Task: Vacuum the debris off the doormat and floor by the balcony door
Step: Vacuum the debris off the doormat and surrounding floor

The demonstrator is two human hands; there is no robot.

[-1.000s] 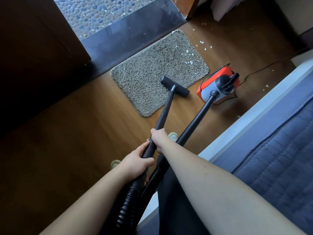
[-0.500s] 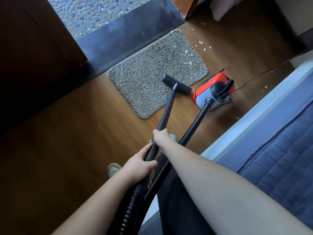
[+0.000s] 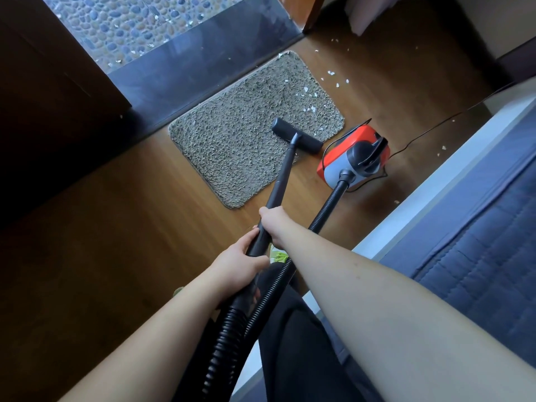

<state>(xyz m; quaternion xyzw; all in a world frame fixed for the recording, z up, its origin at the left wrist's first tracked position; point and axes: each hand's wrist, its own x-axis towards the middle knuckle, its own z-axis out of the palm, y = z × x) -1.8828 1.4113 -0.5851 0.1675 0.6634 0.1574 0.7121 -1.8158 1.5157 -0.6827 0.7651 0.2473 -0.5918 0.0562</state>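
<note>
Since the frame half a second earlier, little has moved: the floor head (image 3: pixel 297 136) sits at almost the same spot on the near right part of the doormat (image 3: pixel 246 134), and the red canister (image 3: pixel 352 158) stands just off the mat's right edge as before.

Both hands hold the black wand (image 3: pixel 280 187). The right hand (image 3: pixel 271 224) is curled round the tube higher up, nearer the floor head; the left hand (image 3: pixel 240 265) wraps round it lower down, close to where the ribbed hose (image 3: pixel 226 338) joins. The wand's long axis runs from the hands up and slightly right to the head, which lies crosswise to it.

What the coming stroke turns on is this: the remaining white debris (image 3: pixel 311 108) on the mat lies beyond the head, further from the person and a little to the right, towards the mat's far right corner. More flecks (image 3: pixel 333 79) lie on the wooden floor (image 3: pixel 145 242) past that corner, and a few near the bed (image 3: pixel 478 227) edge on the right. A push forward along the wand's own line, angled rightward, would likely reach them; the right hand, being nearer, would probably steer.

No brand, label or writing can be read on the vacuum.
</note>
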